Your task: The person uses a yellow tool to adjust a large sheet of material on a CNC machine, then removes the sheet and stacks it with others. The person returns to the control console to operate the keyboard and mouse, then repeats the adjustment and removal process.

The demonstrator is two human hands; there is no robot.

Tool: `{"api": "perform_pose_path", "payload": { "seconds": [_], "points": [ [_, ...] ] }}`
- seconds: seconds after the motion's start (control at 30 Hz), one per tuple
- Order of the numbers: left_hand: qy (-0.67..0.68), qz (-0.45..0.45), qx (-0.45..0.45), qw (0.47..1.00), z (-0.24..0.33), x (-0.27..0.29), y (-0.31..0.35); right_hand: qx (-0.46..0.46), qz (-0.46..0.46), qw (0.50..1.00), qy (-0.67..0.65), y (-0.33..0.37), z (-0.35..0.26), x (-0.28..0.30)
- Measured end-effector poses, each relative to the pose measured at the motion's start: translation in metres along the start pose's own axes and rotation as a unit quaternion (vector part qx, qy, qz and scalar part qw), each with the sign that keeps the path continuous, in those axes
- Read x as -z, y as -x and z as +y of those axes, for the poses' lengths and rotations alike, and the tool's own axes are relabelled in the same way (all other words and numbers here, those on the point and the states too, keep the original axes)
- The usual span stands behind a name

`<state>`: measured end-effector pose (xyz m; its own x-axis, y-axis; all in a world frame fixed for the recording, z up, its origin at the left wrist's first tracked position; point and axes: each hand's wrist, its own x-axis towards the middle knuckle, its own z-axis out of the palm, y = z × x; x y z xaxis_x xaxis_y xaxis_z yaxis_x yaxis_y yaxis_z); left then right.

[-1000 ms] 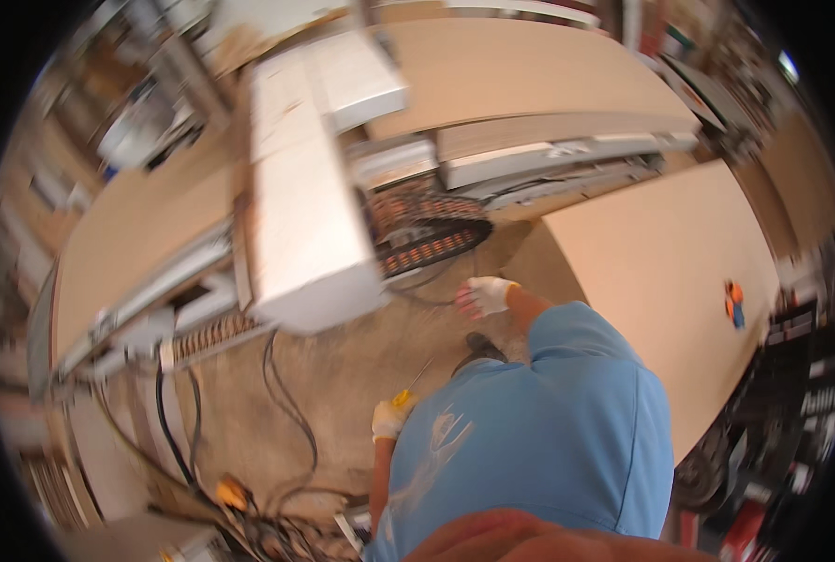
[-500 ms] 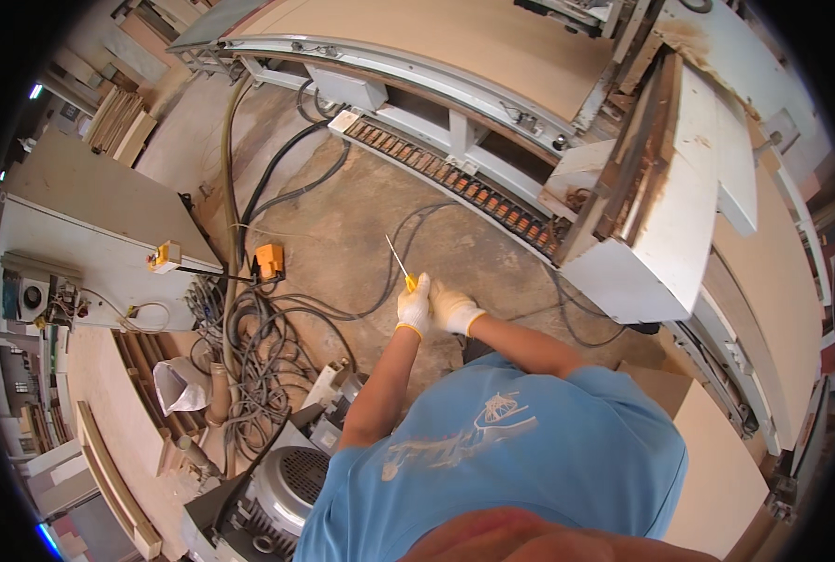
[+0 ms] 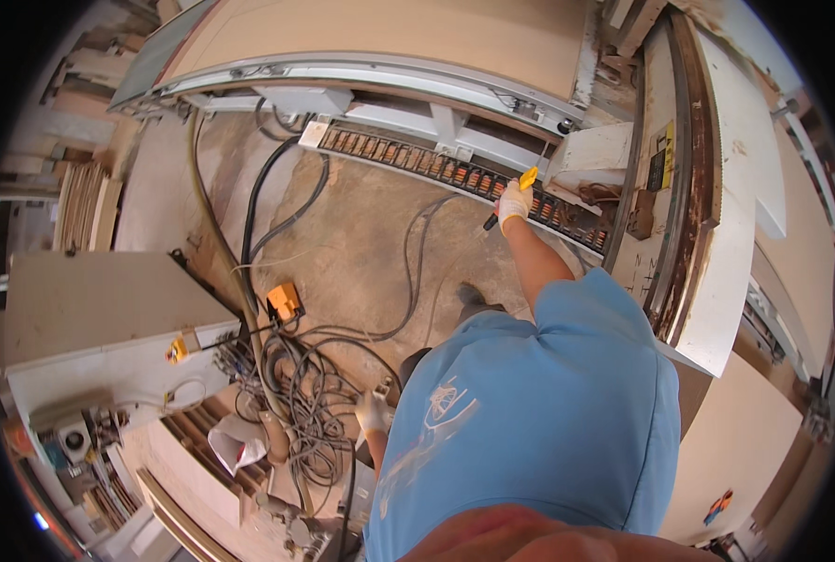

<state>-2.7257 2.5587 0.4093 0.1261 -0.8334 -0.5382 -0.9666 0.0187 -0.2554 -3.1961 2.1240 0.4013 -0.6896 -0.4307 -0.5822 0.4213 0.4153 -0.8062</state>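
My right hand (image 3: 513,202), in a white knitted glove, is closed around a screwdriver (image 3: 529,177) with a yellow handle, held over the cable chain (image 3: 389,155) at the foot of the long machine. A thin shaft points away from me, and a dark end sticks out below the fist. Low at my left side, my left hand (image 3: 372,412), gloved too, reaches down beside a small metal fitting (image 3: 383,387) close to the heaped cables. Its fingers are too small and partly hidden to read.
Tangled grey cables (image 3: 314,412) lie on the floor at left, with an orange foot pedal (image 3: 284,300) beyond them. A white machine housing (image 3: 736,206) rises at right. A pale cabinet (image 3: 108,300) and a white bag (image 3: 237,442) stand left. My shoe (image 3: 471,294) is below the right arm.
My hands were together in front of me, with the screwdriver at the left. Now the right hand holds it farther right, over the cable chain, and the left has dropped low. My view has shifted.
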Motion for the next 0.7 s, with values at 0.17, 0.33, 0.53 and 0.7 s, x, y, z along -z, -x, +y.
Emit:
{"api": "perform_pose_path", "payload": {
  "seconds": [0.17, 0.33, 0.53, 0.7],
  "points": [
    [0.345, -0.204, 0.201, 0.894, -0.041, -0.058, 0.031, 0.012, -0.096, 0.995, -0.010, 0.010, -0.013, -0.026],
    [0.421, -0.176, 0.256, 0.852, -0.100, -0.077, -0.006, 0.032, -0.113, 0.991, 0.063, 0.022, 0.006, -0.070],
    [0.425, 0.014, 0.426, 0.798, -0.265, -0.081, -0.138, 0.050, -0.227, 0.964, 0.129, 0.097, 0.002, -0.171],
    [0.409, 0.314, 0.477, 0.712, -0.479, 0.024, -0.265, 0.062, -0.341, 0.922, 0.173, 0.204, 0.008, -0.273]
  ]
}}
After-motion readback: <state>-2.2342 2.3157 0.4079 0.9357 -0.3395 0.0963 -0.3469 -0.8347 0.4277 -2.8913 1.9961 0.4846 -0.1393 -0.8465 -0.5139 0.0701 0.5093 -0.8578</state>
